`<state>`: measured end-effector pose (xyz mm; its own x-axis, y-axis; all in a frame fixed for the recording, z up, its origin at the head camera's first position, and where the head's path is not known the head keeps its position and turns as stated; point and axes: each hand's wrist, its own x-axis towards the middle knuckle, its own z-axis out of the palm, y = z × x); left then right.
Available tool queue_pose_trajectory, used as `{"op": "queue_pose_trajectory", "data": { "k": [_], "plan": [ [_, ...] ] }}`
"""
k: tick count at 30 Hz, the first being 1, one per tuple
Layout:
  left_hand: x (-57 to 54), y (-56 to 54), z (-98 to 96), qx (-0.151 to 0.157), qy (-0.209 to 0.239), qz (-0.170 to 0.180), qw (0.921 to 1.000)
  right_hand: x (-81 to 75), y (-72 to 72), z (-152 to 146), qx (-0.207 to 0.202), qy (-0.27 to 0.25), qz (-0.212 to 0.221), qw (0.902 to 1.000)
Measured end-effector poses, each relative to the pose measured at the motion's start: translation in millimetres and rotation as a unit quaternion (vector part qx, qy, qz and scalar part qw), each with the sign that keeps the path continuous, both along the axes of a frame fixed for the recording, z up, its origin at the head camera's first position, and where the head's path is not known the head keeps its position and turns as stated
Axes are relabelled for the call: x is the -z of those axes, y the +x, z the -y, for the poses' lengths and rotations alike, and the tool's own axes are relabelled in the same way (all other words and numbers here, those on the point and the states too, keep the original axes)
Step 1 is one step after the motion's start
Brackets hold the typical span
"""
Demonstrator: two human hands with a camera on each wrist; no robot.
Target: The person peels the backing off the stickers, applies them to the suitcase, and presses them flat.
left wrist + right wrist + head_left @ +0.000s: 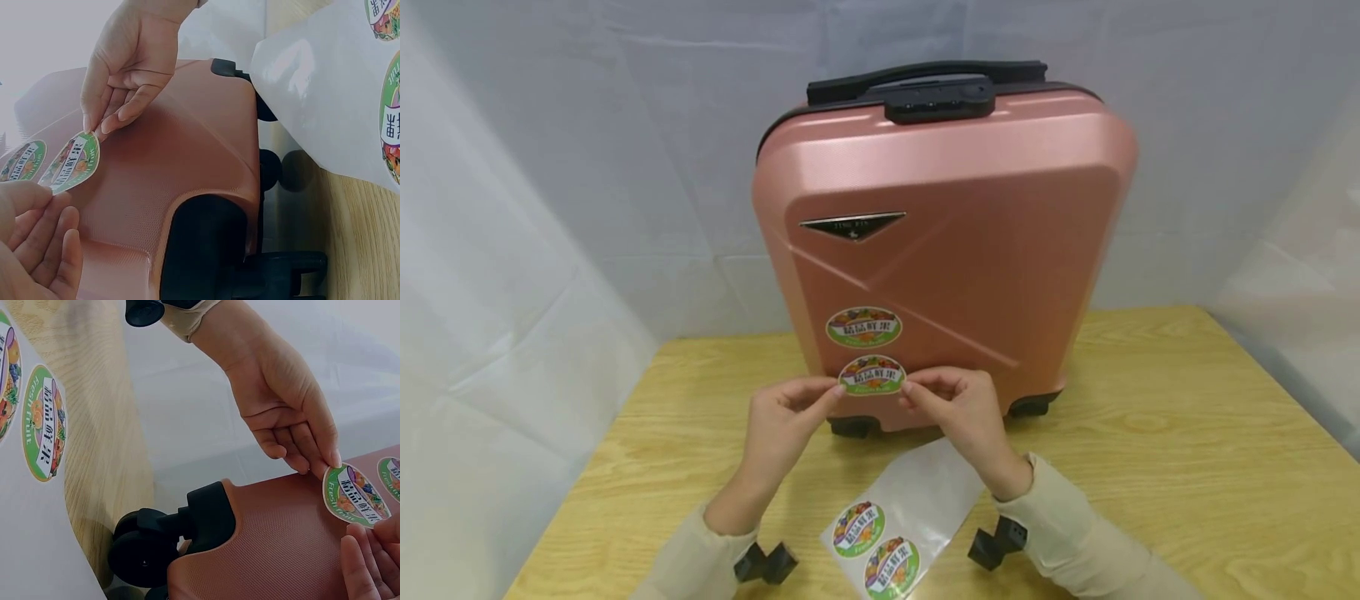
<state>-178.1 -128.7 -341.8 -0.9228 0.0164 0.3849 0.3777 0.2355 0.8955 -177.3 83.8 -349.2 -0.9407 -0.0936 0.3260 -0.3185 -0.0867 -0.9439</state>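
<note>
An oval fruit sticker (872, 376) with a green and white face is stretched between both hands, close against the lower left front of a pink suitcase (970, 250). My left hand (782, 425) pinches its left end between thumb and index finger. At the other end, my right hand (962, 412) pinches the sticker the same way, its other fingers curled. Just above, a matching sticker (863, 327) lies flat on the suitcase. The left wrist view shows the held sticker (74, 161) beside the flat one (24, 164).
A white backing sheet (928, 483) with two more oval stickers lies on the wooden table (685, 450) in front of the suitcase. Black wheels (853, 427) stand under the suitcase's lower corners. White cloth (662, 167) hangs behind and at the sides.
</note>
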Motion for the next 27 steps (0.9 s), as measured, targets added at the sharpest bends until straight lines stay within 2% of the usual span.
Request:
{"op": "queue_pose_trajectory", "data": {
  "k": [8,27],
  "plan": [
    [-1.8,1.1,-1.2,0.006,0.01,0.001,0.9999,-1.5,0.3,0.7,0.007,-0.004,0.003,1.0],
    [-2.0,1.3,0.6,0.002,-0.001,0.004,1.0,-2.5,1.3,2.6,0.012,0.0,0.004,0.9999]
  ]
}}
